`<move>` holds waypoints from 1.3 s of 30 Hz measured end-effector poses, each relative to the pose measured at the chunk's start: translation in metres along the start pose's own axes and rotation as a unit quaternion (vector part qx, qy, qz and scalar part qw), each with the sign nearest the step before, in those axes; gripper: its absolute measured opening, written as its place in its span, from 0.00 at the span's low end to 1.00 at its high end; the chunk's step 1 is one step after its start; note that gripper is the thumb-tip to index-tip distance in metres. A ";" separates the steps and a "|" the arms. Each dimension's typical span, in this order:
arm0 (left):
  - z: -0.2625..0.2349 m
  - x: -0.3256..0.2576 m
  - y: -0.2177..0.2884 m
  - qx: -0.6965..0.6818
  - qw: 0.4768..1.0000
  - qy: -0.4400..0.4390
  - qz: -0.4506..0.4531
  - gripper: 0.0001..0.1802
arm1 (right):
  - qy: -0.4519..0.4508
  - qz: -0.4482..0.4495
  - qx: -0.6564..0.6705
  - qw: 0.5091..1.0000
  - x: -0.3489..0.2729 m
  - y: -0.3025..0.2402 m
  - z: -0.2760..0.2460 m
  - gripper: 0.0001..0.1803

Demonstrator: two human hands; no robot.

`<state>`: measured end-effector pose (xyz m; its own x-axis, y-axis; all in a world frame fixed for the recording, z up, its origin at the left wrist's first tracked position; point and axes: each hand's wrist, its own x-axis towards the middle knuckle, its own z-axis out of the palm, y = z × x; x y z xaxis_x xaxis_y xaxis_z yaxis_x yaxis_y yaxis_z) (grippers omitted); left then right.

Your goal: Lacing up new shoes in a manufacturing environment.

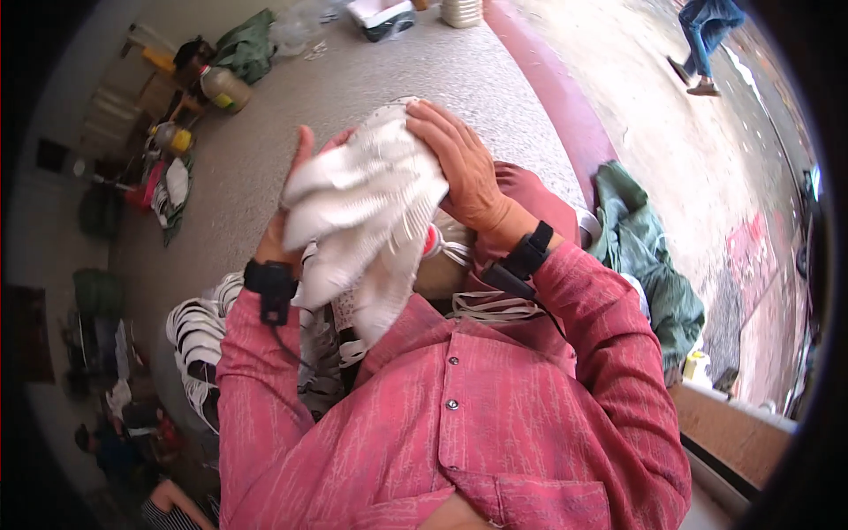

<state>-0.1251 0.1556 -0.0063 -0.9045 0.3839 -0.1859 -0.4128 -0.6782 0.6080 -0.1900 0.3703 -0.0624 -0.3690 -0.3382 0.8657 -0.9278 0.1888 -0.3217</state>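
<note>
Grip: left hand [275,237] and right hand [466,172] clamped on white gloves [367,208]; left fingers partly hidden.
Gloves' position: between both hands, neither nearer.
Long axis: slanting, glove fingers toward shirt [406,397].
Right side: green cloth [652,256].

Grey speckled floor [495,79]: white fabric pile [196,329] (left side), jug [226,91], ribbed white container [461,12].

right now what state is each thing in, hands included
white fabric bundle: held up, fanned in loose folds, partly blurred
left hand: partly hidden by the bundle, thumb raised, grip unclear
right hand: laid over the bundle's upper right, holding it
black wrist straps: fastened
shirt: buttoned at the front
green sheet: crumpled
white strips: curved, heaped
</note>
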 end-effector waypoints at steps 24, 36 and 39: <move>-0.068 -0.057 -0.139 0.196 0.937 0.284 0.053 0.48 | -0.024 0.492 0.269 0.828 -0.079 0.048 0.066 0.16; -0.066 -0.045 -0.171 0.109 0.962 0.247 0.033 0.38 | -0.180 0.266 0.109 0.941 -0.048 0.027 0.058 0.21; -0.093 -0.064 -0.152 0.394 0.887 0.237 -0.038 0.44 | -0.168 0.223 0.104 0.954 -0.055 0.010 0.045 0.24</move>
<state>-0.0142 0.1756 -0.1587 -0.8979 -0.0234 -0.4396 -0.4402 0.0579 0.8960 -0.1820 0.3493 -0.1304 -0.6946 -0.5502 0.4635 -0.6517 0.2082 -0.7294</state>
